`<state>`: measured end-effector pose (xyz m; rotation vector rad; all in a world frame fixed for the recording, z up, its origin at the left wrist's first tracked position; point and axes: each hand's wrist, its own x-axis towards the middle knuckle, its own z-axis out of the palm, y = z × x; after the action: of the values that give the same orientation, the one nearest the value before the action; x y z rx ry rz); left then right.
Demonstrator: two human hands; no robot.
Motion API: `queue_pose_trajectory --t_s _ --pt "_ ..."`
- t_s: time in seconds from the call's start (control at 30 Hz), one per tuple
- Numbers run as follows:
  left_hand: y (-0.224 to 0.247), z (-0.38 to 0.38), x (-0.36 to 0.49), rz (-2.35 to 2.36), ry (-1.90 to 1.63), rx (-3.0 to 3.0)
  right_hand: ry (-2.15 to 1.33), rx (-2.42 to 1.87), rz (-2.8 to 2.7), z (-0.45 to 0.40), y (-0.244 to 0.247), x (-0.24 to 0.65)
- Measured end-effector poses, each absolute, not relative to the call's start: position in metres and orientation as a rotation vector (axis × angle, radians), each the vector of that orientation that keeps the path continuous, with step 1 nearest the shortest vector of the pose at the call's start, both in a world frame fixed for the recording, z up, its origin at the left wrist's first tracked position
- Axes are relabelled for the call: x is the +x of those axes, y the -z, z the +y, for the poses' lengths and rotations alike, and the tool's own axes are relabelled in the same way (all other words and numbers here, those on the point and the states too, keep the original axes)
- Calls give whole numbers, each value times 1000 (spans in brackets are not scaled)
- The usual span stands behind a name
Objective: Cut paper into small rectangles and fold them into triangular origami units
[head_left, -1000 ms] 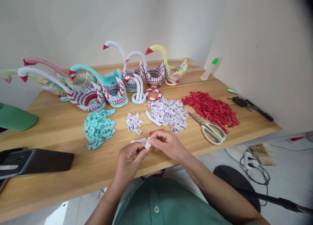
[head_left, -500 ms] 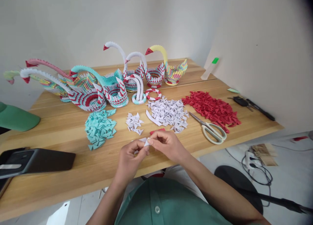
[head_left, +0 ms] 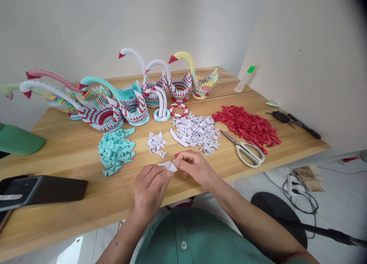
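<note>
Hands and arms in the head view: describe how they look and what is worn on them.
The left hand and right hand are bare, with no gloves, rings or watch visible. Both forearms are uncovered; a little green sleeve shows low on the right arm, matching the green shirt with its pale round button.

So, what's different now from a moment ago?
The left hand has rolled over, its back now more upward, beside the white paper. The right hand still pinches the paper. The scissors and red pile stayed put.
</note>
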<state>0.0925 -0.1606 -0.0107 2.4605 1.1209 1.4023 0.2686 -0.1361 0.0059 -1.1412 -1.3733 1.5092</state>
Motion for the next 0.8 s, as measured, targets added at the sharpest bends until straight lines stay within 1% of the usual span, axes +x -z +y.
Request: queue_pose_trajectory --t_s 0.3,0.43,0.6,0.7,0.8 --pt "9 -157 92 1101 -1456 2533 -1570 -1110 -1395 -137 -5 266" --pt "8 -159 93 1150 -1394 2447 -1533 -1108 -1489 -137 -6 268" --pt "6 -165 95 1289 -1174 2021 -1343 -1082 -1659 -140 -7 269" --pt "6 -167 98 1330 -1122 1704 -1238 -1066 -1734 -140 -9 269" --pt "7 -167 99 1307 -1075 1483 -1219 -1077 -1760 -139 -11 268"
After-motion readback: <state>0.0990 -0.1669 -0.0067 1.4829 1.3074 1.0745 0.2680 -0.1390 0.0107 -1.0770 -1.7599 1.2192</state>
